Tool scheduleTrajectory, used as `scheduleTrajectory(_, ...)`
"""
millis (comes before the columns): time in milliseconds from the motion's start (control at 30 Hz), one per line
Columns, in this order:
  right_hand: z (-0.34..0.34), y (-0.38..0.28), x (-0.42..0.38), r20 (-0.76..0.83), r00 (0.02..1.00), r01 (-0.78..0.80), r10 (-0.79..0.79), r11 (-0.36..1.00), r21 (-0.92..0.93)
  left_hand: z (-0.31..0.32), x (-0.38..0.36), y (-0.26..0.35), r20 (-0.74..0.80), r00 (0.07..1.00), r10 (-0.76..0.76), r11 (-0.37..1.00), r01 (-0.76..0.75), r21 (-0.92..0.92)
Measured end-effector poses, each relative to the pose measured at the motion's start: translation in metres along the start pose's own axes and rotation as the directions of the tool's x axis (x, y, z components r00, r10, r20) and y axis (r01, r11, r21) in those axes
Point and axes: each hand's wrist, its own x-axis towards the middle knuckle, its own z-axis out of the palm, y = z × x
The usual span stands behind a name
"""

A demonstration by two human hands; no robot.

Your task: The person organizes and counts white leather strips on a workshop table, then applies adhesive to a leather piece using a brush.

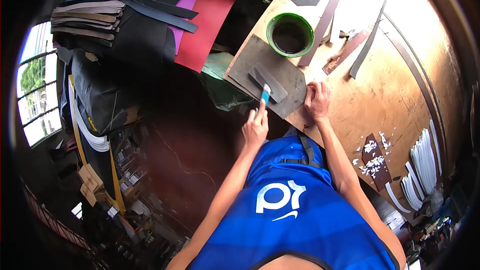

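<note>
My left hand (256,129) is closed around a small teal-handled tool (265,96) with a pale, shiny tip; its exact kind cannot be made out. The tip meets narrow grey strips (276,86) that overlap on a dark flat board (267,52) at the table's corner. Beside the board's right edge, my right hand (318,101) rests on the table with its fingers curled in. Whatever lies inside those fingers, if anything, is hidden. Beyond the board stands a green-rimmed round pot (290,35) with a dark inside.
The wooden table (350,100) carries long dark strips (370,35), white scraps (374,165) and a bundle of white strips (422,165). Red sheet material (210,25) and stacked strips (87,20) lie at upper left. Cardboard boxes (91,182) stand by the left wall.
</note>
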Motion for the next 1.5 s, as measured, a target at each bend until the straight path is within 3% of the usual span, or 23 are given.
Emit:
scheduleTrajectory(67, 0.003, 0.002, 0.004, -0.03, 0.999, 0.015, -0.015, 1.0, -0.002, 0.009, -0.028, 0.0, 0.053, 0.999, 0.005, 0.997, -0.001, -0.077)
scheduleTrajectory(133, -0.001, 0.0, 0.0, -0.003, 1.0, 0.016, -0.016, 1.0, -0.015, -0.002, 0.01, -0.004, -0.022, 1.0, 0.009, 0.999, -0.01, -0.051)
scheduleTrajectory(200, -0.002, -0.002, -0.005, 0.017, 1.0, -0.007, 0.007, 1.0, 0.001, -0.022, 0.049, 0.001, -0.014, 0.996, -0.092, 0.995, 0.093, 0.036)
scheduleTrajectory(267, 0.001, 0.0, 0.0, -0.035, 0.999, 0.028, -0.028, 1.0, -0.009, -0.011, 0.027, 0.0, -0.029, 0.999, -0.035, 0.999, 0.036, 0.012)
scheduleTrajectory(333, 0.001, -0.001, 0.005, -0.013, 1.0, -0.006, 0.006, 1.0, 0.02, 0.005, -0.02, 0.005, 0.076, 0.996, -0.038, 0.997, 0.043, -0.063)
scheduleTrajectory(400, -0.001, -0.002, 0.0, 0.004, 1.0, -0.008, 0.008, 1.0, -0.002, 0.0, -0.012, 0.005, 0.109, 0.994, -0.029, 0.998, 0.036, -0.056)
scheduleTrajectory(467, 0.0, 0.0, -0.001, -0.004, 1.0, 0.001, -0.001, 1.0, -0.01, -0.01, 0.032, -0.007, -0.034, 0.999, -0.017, 1.0, 0.017, -0.001)
scheduleTrajectory(533, 0.0, -0.001, -0.001, 0.001, 1.0, -0.009, 0.009, 1.0, 0.003, -0.021, 0.053, -0.004, -0.013, 0.996, -0.088, 0.996, 0.088, 0.026)
scheduleTrajectory(633, 0.001, 0.001, 0.0, -0.011, 1.0, 0.004, -0.004, 1.0, -0.01, 0.005, -0.007, -0.001, -0.022, 0.999, 0.038, 0.999, -0.039, -0.007)
scheduleTrajectory(667, 0.002, 0.001, 0.001, -0.017, 1.0, -0.002, 0.001, 1.0, -0.012, 0.009, -0.025, 0.005, 0.093, 0.994, -0.062, 0.996, 0.068, -0.06)
scheduleTrajectory(733, 0.0, 0.001, -0.001, 0.011, 1.0, -0.009, 0.009, 1.0, -0.009, 0.001, -0.008, 0.002, -0.004, 1.0, 0.024, 0.999, -0.024, -0.044)
scheduleTrajectory(800, 0.0, 0.001, -0.006, 0.007, 1.0, 0.004, -0.004, 1.0, -0.019, -0.014, 0.035, -0.007, 0.007, 0.996, -0.093, 0.995, 0.093, 0.021)
scheduleTrajectory(867, 0.0, 0.0, -0.001, 0.012, 1.0, -0.025, 0.025, 1.0, 0.002, -0.018, 0.04, -0.002, 0.0, 0.995, -0.101, 0.995, 0.101, 0.023)
scheduleTrajectory(1000, 0.002, 0.002, 0.0, -0.023, 0.999, 0.026, -0.026, 1.0, -0.002, 0.008, -0.025, 0.003, 0.052, 0.999, -0.007, 0.998, 0.01, -0.066)
scheduleTrajectory(1133, 0.001, 0.001, -0.007, 0.005, 1.0, 0.0, 0.0, 1.0, -0.001, -0.018, 0.05, 0.0, -0.028, 0.993, -0.117, 0.993, 0.117, 0.005)
scheduleTrajectory(1200, 0.002, 0.002, -0.003, 0.006, 1.0, -0.014, 0.014, 1.0, -0.003, -0.008, 0.028, 0.002, -0.061, 0.997, -0.046, 0.999, 0.046, 0.005)
scheduleTrajectory(1267, 0.001, 0.002, -0.001, 0.005, 1.0, -0.005, 0.005, 1.0, -0.01, 0.01, -0.024, 0.004, 0.046, 0.998, -0.042, 0.998, 0.043, -0.039)
scheduleTrajectory(1333, 0.0, 0.002, 0.0, -0.001, 1.0, 0.022, -0.022, 0.999, -0.024, 0.008, -0.016, -0.001, 0.011, 0.999, 0.034, 0.999, -0.033, -0.033)
scheduleTrajectory(1433, 0.001, 0.001, -0.001, 0.011, 1.0, -0.013, 0.012, 1.0, 0.006, -0.012, 0.049, -0.004, -0.042, 0.997, -0.063, 0.997, 0.065, 0.038)
scheduleTrajectory(1500, 0.001, 0.002, -0.007, 0.024, 1.0, -0.013, 0.014, 1.0, -0.004, -0.01, 0.042, -0.001, -0.072, 0.996, -0.051, 0.998, 0.053, 0.026)
